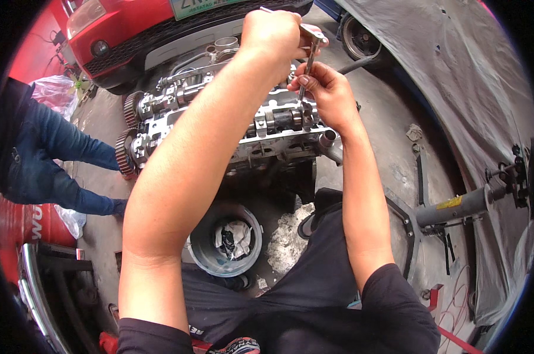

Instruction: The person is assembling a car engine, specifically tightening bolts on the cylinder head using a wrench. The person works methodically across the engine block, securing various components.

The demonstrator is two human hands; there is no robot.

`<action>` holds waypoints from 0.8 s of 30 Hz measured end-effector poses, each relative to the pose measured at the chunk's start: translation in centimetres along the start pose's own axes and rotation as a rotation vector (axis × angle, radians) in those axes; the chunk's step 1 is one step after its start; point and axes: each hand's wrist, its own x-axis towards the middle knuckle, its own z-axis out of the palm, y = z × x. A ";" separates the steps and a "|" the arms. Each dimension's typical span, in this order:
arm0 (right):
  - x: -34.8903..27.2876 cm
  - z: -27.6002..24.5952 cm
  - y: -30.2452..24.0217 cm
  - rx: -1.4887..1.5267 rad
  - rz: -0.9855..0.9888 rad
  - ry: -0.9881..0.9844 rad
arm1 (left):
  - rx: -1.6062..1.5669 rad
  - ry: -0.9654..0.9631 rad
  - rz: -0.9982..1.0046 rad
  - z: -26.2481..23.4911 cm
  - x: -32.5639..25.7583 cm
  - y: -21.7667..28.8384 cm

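Observation:
An engine cylinder head (267,127) with camshafts and two toothed sprockets (124,154) lies on the workshop floor in front of me. My left hand (271,32) is closed around the handle of a metal wrench (309,47) raised above the head. My right hand (324,88) grips the wrench's vertical shaft, which points down onto the right part of the cylinder head. Both forearms reach up from the lower edge.
A grey bucket (205,253) with rags stands by my knees. A red car's front (131,29) is beyond the engine. A person in blue jeans (37,165) crouches at the left. A grey cover (455,71) drapes a vehicle at right, beside a jack (461,206).

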 end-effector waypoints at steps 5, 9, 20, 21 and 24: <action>0.3 -0.3 0.5 -0.059 0.060 -0.057 | -0.062 0.093 0.045 -0.6 -0.1 -1.7; 0.6 -0.7 0.6 -0.063 0.110 -0.057 | -0.147 0.184 0.104 0.2 0.0 -2.7; -0.2 -0.3 1.5 -0.329 0.053 0.013 | 0.064 -1.026 -0.585 -2.6 12.1 -0.9; -0.2 -0.2 1.2 -0.301 0.092 0.010 | 0.141 -1.076 -0.597 -2.2 12.7 -1.4; -0.7 -0.2 0.8 -0.311 0.107 0.043 | 0.921 -0.810 -0.188 2.1 8.7 2.1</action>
